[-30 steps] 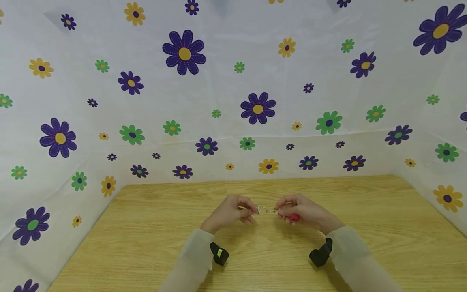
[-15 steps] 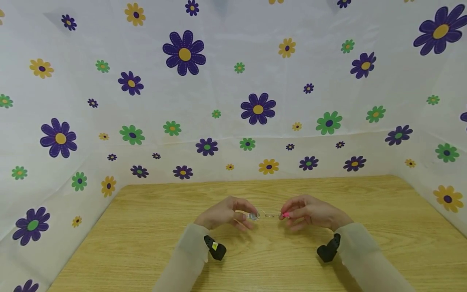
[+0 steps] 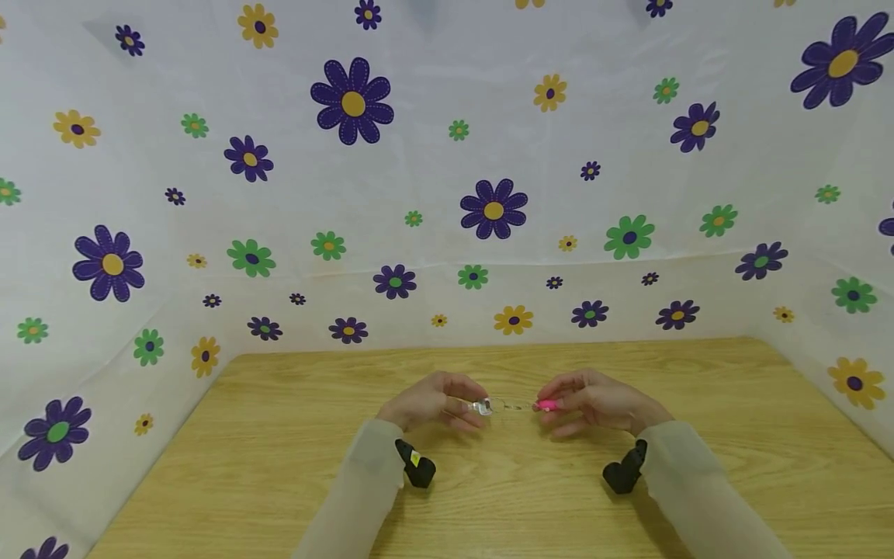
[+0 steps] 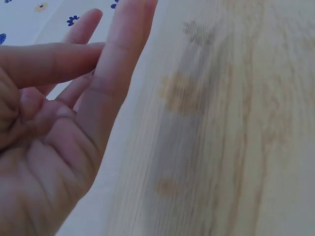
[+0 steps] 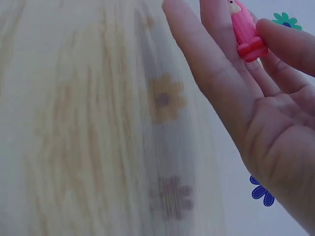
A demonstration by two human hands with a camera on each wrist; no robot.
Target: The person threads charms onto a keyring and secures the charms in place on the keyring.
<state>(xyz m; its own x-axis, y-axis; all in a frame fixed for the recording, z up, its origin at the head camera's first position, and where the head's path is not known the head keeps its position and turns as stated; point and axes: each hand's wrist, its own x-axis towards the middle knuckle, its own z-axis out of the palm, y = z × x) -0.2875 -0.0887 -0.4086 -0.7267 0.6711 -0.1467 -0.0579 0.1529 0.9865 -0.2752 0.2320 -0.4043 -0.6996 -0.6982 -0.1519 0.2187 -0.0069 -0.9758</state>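
A keychain is stretched between both hands over the table in the head view. My right hand point(image 3: 597, 400) pinches its small pink figure charm point(image 3: 547, 405) between thumb and fingers; in the right wrist view that pink charm point(image 5: 244, 30) has a red base. From the charm a thin chain point(image 3: 517, 406) runs left to a metal ring point(image 3: 498, 406). My left hand point(image 3: 433, 400) pinches a shiny silvery or clear piece point(image 3: 482, 407) at the ring's other side. The left wrist view shows the left hand point(image 4: 54, 113) with thumb bent inward, the held piece hidden.
A wooden tabletop point(image 3: 489, 497) lies under the hands. White cloth walls with printed flowers point(image 3: 419, 178) stand at the back and both sides. Black wrist cameras, one on the left sleeve point(image 3: 417, 464) and one on the right point(image 3: 625, 468), hang below the forearms.
The hands have drawn slightly apart since a second ago, and the pink charm has come into clearer view. The silvery piece in the left hand has turned over the last half second.
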